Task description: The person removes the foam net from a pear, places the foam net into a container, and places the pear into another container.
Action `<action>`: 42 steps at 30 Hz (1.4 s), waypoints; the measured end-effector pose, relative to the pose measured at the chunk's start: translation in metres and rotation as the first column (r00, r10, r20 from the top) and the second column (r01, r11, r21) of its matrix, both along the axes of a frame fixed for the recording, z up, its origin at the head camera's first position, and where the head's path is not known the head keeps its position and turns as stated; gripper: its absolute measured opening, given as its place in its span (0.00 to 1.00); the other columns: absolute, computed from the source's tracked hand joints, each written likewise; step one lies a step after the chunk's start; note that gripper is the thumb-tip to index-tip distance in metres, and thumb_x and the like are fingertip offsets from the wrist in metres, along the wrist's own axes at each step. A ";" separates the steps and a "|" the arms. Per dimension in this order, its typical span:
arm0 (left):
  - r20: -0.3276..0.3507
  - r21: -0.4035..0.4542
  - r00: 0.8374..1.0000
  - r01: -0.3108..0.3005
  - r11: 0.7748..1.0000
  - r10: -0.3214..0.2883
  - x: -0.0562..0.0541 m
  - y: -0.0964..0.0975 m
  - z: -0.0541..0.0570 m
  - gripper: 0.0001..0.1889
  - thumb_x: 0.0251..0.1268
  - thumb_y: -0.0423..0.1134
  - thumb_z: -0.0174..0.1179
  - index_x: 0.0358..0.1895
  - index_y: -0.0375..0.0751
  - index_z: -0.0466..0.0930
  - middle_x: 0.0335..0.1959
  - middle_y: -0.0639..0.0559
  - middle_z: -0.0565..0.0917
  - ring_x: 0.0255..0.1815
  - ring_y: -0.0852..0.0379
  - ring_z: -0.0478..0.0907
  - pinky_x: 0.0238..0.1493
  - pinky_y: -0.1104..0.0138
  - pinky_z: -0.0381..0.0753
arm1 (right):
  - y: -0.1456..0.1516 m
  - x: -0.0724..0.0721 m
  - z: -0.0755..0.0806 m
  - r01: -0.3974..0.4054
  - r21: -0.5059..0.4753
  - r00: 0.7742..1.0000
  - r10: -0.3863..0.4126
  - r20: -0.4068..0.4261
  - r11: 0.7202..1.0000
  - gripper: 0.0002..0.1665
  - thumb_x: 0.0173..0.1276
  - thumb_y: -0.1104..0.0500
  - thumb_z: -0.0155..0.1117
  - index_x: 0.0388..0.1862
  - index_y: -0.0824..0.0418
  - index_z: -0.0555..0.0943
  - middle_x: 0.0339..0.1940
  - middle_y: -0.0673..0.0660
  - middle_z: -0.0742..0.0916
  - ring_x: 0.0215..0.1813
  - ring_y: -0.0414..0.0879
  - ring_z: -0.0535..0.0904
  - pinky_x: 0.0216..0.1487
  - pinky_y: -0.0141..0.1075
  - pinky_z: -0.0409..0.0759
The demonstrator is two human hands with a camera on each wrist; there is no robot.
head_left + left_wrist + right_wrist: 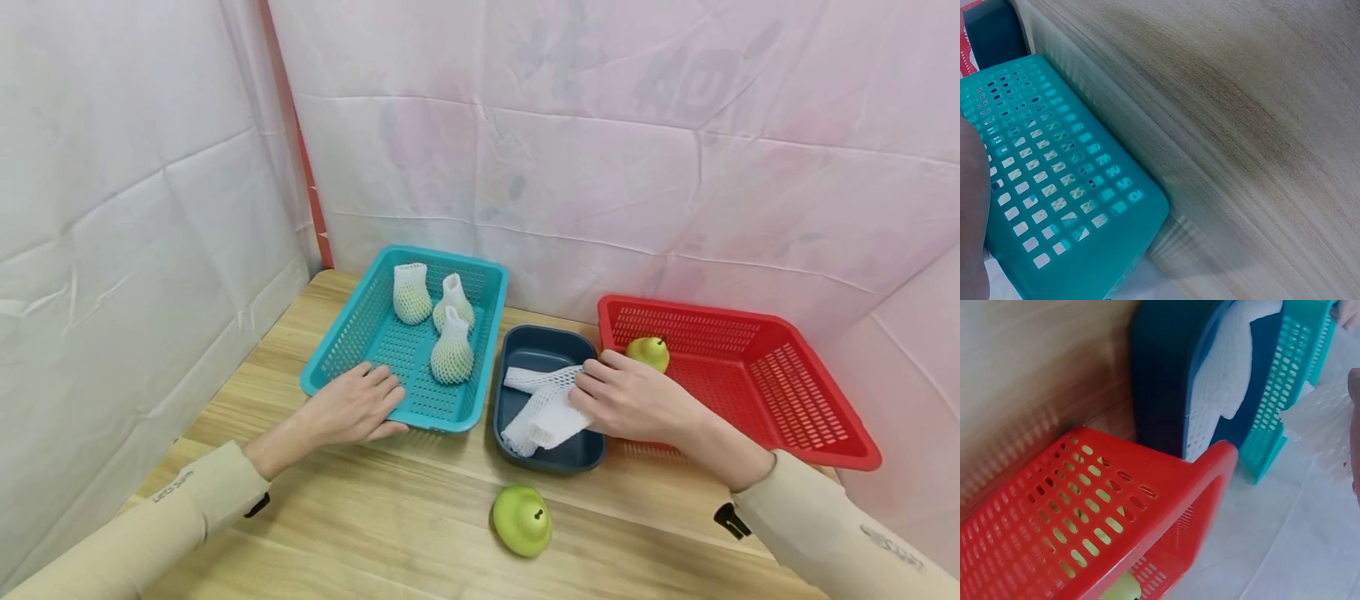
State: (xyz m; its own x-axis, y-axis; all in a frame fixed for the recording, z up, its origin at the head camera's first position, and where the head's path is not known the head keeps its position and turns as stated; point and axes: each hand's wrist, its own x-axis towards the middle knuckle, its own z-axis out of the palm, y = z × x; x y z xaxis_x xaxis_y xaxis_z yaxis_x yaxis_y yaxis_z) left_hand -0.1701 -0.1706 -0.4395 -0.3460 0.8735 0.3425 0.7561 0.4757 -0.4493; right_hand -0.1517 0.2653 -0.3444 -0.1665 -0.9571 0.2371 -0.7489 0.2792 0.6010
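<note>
Right hand (pixel 630 396) grasps a white foam net (pixel 1325 422) over the navy tray (pixel 551 463); left hand (pixel 352 406) grips the near rim of the teal basket (pixel 401 352).

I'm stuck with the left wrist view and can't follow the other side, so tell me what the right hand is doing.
Observer: The right hand holds a white foam net sleeve at the dark blue bin.

Operator: Now count what's inside the teal basket.

Observer: It holds three net-wrapped pears.

Operator: Report any unwrapped fruit on the wooden table itself.

Observer: One bare green pear lies there, on the person's side of the bin.
</note>
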 end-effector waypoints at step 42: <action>-0.003 0.005 1.000 -0.012 1.000 0.012 0.001 0.000 -0.002 0.33 0.86 0.64 0.21 0.34 0.45 0.69 0.28 0.54 0.75 0.32 0.53 0.67 0.37 0.64 0.67 | -0.019 -0.034 -0.041 0.222 0.144 0.955 -0.244 0.168 0.964 0.39 0.63 0.25 0.67 0.49 0.57 0.79 0.43 0.54 0.84 0.44 0.49 0.76 0.44 0.42 0.73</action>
State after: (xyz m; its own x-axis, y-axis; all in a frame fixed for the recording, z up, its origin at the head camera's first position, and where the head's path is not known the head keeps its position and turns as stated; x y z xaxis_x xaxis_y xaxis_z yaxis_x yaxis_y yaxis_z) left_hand -0.1691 -0.1707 -0.4414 -0.3557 0.8673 0.3482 0.7487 0.4874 -0.4493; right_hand -0.1859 0.2460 -0.3851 -0.4177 -0.9062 0.0653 -0.7717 0.3918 0.5010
